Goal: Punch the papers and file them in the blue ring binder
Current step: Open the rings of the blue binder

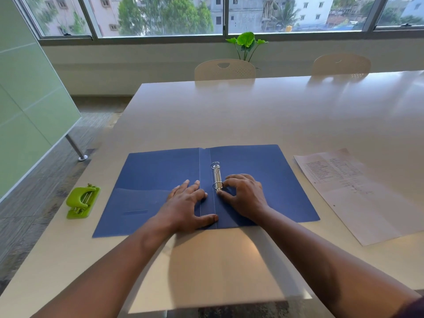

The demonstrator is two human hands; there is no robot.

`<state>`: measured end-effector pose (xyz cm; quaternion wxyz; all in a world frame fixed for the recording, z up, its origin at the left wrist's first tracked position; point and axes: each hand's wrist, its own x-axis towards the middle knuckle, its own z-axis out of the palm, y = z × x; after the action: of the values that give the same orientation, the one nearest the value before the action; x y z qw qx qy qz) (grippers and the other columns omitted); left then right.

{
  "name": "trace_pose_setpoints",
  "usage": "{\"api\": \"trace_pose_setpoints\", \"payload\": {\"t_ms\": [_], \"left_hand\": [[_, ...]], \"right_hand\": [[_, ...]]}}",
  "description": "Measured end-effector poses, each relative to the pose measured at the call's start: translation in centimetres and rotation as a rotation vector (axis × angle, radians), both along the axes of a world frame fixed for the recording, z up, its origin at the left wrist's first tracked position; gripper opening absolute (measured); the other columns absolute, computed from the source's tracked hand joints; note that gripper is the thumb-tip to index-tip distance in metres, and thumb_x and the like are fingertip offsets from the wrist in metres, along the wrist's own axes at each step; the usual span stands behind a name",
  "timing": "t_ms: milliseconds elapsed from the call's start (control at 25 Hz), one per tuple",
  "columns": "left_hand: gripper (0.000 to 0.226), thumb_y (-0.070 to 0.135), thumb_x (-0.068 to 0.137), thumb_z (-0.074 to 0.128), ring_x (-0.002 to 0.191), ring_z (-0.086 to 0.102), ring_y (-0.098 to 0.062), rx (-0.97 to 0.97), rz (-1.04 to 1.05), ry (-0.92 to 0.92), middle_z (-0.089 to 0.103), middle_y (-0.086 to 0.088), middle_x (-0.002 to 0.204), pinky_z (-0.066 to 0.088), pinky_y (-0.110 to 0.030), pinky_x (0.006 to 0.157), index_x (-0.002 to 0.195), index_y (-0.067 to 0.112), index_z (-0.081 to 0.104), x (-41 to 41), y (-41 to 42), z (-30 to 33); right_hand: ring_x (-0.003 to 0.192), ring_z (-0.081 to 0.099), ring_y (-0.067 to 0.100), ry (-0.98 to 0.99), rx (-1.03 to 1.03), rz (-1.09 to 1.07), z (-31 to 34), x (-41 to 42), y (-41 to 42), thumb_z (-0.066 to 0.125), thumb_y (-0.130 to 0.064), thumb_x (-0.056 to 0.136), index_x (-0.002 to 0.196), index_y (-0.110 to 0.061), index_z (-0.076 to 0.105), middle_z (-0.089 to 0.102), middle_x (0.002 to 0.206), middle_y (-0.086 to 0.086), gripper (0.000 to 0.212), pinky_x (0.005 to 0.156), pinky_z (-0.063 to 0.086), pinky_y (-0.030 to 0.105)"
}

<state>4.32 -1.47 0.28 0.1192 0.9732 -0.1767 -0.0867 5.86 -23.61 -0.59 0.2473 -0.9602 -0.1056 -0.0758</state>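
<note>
The blue ring binder [156,175] lies open and flat on the white table [252,115], spine towards me. Its metal ring mechanism [216,174] sits just right of the spine, and both rings look closed. My left hand [187,207] presses flat on the left cover beside the spine, fingers spread. My right hand [244,195] is at the near end of the mechanism, thumb and curled fingers pinching around the lower ring. A stack of printed papers [353,191] lies to the right of the binder. A green hole punch [83,200] stands to its left.
The table's left edge runs close to the hole punch, with carpeted floor beyond. Two pale chairs [224,70] stand at the far side, with a green plant [246,43] behind them under the windows. A green glass partition [29,99] is at the left.
</note>
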Motion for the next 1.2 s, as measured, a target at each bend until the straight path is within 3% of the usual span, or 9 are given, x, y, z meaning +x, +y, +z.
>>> {"api": "trace_pose_setpoints", "payload": {"t_ms": [80,160,240,400,520,680,800,920,1200], "left_hand": [[0.073,0.084,0.077,0.054,0.148,0.034,-0.022,-0.022,-0.028,-0.075,0.045,0.002,0.155,0.026,-0.042,0.121,0.129,0.033,0.057,0.2,0.3,0.2],[0.061,0.081,0.08,0.053,0.115,0.056,-0.019,-0.068,-0.036,-0.166,0.063,0.005,0.119,0.045,-0.043,0.104,0.112,0.03,0.061,0.8,0.3,0.4],[0.058,0.078,0.083,0.053,0.101,0.055,-0.017,-0.089,-0.034,-0.195,0.06,0.006,0.105,0.05,-0.041,0.091,0.114,0.028,0.06,1.4,0.0,0.6],[0.071,0.073,0.087,0.049,0.105,0.055,-0.022,-0.071,0.005,-0.243,0.058,0.0,0.107,0.051,-0.039,0.089,0.134,0.021,0.059,2.5,-1.4,0.3],[0.075,0.075,0.085,0.035,0.093,0.055,-0.024,-0.032,0.037,-0.293,0.055,-0.001,0.095,0.052,-0.041,0.081,0.114,0.016,0.07,3.1,-2.0,0.0],[0.055,0.067,0.088,0.046,0.087,0.06,-0.026,-0.063,0.092,-0.345,0.054,-0.001,0.096,0.046,-0.039,0.08,0.096,0.017,0.069,3.5,-2.7,-0.6],[0.049,0.064,0.087,0.049,0.109,0.056,-0.028,-0.101,0.118,-0.324,0.056,0.0,0.115,0.042,-0.044,0.09,0.096,0.019,0.066,3.8,-3.1,-1.2],[0.046,0.063,0.089,0.051,0.147,0.033,-0.031,-0.097,0.127,-0.264,0.04,-0.007,0.158,0.029,-0.055,0.114,0.107,0.023,0.063,4.0,-3.0,-1.7],[0.061,0.068,0.091,0.037,0.156,0.017,-0.033,-0.074,0.16,-0.183,0.028,-0.01,0.167,0.013,-0.059,0.123,0.134,0.027,0.051,4.0,-3.1,-1.7]], "right_hand": [[0.125,0.05,0.017,0.007,0.016,-0.013,-0.1,-0.4,0.1,0.064,-0.055,0.092,0.111,-0.034,0.074,0.066,0.129,-0.013,0.029,0.091,0.041,0.043],[0.122,0.05,0.017,0.015,0.016,-0.026,0.0,-0.5,0.2,0.063,-0.056,0.092,0.107,-0.035,0.074,0.065,0.127,-0.014,0.028,0.088,0.04,0.043],[0.119,0.05,0.018,0.011,0.0,-0.025,0.0,-0.6,0.2,0.061,-0.057,0.093,0.106,-0.035,0.073,0.065,0.126,-0.014,0.028,0.087,0.042,0.044],[0.116,0.053,0.019,-0.003,-0.011,-0.023,0.0,-0.8,0.3,0.057,-0.055,0.096,0.106,-0.035,0.074,0.066,0.123,-0.013,0.029,0.085,0.045,0.043],[0.114,0.054,0.02,0.001,-0.023,-0.014,0.2,-0.6,0.2,0.052,-0.056,0.099,0.107,-0.034,0.074,0.067,0.122,-0.012,0.033,0.084,0.046,0.044],[0.102,0.057,0.021,0.015,-0.058,-0.037,0.3,-0.2,0.4,0.051,-0.055,0.098,0.095,-0.029,0.074,0.068,0.106,-0.008,0.035,0.08,0.049,0.045],[0.095,0.058,0.022,-0.009,-0.068,-0.089,0.1,-0.2,1.0,0.053,-0.052,0.096,0.084,-0.025,0.07,0.066,0.094,-0.007,0.035,0.078,0.05,0.045],[0.098,0.057,0.024,-0.021,-0.092,-0.117,-0.1,-0.2,1.2,0.051,-0.053,0.096,0.093,-0.022,0.068,0.067,0.1,-0.004,0.035,0.078,0.049,0.044],[0.15,0.028,0.029,0.063,-0.157,-0.162,-0.7,0.2,1.0,0.042,-0.066,0.095,0.14,-0.018,0.053,0.044,0.157,0.004,0.066,0.112,0.026,0.049]]}}
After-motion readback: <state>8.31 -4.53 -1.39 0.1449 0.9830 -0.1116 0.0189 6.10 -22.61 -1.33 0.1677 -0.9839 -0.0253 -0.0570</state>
